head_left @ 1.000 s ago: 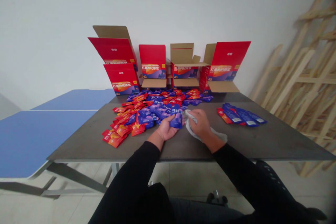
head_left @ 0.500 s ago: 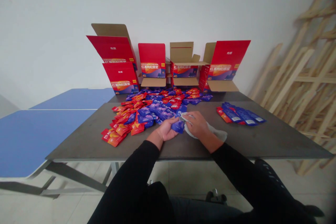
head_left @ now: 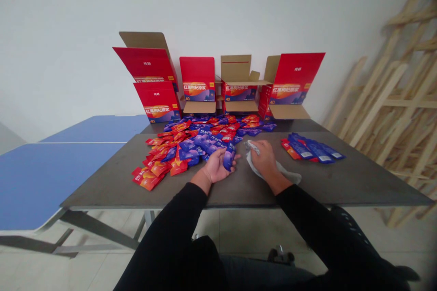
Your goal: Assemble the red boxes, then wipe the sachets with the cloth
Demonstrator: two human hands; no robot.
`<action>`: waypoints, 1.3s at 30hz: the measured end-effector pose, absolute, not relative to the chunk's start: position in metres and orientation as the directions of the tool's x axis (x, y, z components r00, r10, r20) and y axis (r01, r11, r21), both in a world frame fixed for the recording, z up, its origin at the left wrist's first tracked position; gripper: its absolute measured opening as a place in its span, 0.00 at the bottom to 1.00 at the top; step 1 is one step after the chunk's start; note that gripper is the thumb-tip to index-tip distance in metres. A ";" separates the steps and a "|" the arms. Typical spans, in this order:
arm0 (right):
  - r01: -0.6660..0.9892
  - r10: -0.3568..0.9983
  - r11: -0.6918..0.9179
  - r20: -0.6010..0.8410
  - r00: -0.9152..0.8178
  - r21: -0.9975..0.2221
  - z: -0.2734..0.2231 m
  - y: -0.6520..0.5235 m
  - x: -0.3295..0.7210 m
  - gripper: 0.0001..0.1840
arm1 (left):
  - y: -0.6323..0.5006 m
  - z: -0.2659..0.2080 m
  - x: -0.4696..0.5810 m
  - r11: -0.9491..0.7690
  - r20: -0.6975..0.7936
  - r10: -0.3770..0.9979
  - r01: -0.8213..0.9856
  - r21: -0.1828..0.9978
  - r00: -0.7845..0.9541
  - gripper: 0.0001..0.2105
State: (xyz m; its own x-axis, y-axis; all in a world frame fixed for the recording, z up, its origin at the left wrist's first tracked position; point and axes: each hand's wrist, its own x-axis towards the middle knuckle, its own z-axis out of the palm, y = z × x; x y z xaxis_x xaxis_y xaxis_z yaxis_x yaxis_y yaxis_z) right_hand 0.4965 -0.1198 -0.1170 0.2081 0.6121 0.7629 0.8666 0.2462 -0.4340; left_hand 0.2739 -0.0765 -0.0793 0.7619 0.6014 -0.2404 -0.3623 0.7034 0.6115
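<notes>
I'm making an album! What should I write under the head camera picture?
Left hand with a blue pouch, right hand with a cloth, red boxes behind.

Resembles a makeshift workroom; contains a grey worktable (head_left: 341,182) beside a blue table-tennis table (head_left: 61,177), open printed cartons (head_left: 156,100) before a white wall (head_left: 218,9), bare wooden frames (head_left: 409,103) at right, pale floor tiles (head_left: 251,232).

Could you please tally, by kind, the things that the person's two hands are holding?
Purple pouch, in the left hand: 1
Whitish cloth, in the right hand: 1
Total: 2
</notes>
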 end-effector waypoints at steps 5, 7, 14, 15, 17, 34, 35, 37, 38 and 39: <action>0.849 0.576 0.278 0.786 0.226 -0.448 -0.119 -0.119 0.495 0.17 | -0.073 -0.078 0.274 0.688 -0.223 0.668 -0.475 0.550 0.710 0.07; 0.845 0.581 0.281 0.782 0.227 -0.454 -0.119 -0.119 0.495 0.17 | -0.072 -0.078 0.275 0.641 -0.212 0.726 -0.533 0.552 0.654 0.03; 0.850 0.512 0.357 0.842 0.169 -0.388 -0.116 -0.122 0.491 0.16 | -0.077 -0.079 0.285 0.470 -0.111 0.797 -0.493 0.732 0.594 0.10; 0.850 0.493 0.370 0.855 0.163 -0.375 -0.115 -0.122 0.491 0.15 | -0.077 -0.079 0.285 0.453 -0.106 0.807 -0.494 0.742 0.581 0.11; 0.850 0.458 0.393 0.876 0.151 -0.351 -0.114 -0.124 0.491 0.14 | -0.077 -0.080 0.286 0.407 -0.095 0.845 -0.518 0.753 0.526 0.13; 0.670 0.347 0.704 0.710 -0.613 0.234 -0.108 -0.142 0.463 0.15 | -0.082 -0.083 0.291 0.398 -0.117 0.870 -0.542 0.740 0.479 0.09; 0.677 0.358 0.702 0.711 -0.605 0.222 -0.108 -0.142 0.463 0.15 | -0.081 -0.085 0.291 0.410 -0.133 0.865 -0.531 0.742 0.483 0.09; 0.704 0.396 0.685 0.714 -0.578 0.190 -0.109 -0.142 0.464 0.16 | -0.081 -0.088 0.291 0.436 -0.156 0.852 -0.511 0.741 0.500 0.09; 0.723 0.423 0.669 0.714 -0.558 0.169 -0.109 -0.142 0.464 0.16 | -0.080 -0.090 0.291 0.447 -0.160 0.844 -0.505 0.739 0.513 0.09; 0.746 0.454 0.650 0.713 -0.533 0.144 -0.110 -0.142 0.464 0.16 | -0.080 -0.091 0.291 0.456 -0.158 0.834 -0.499 0.737 0.529 0.09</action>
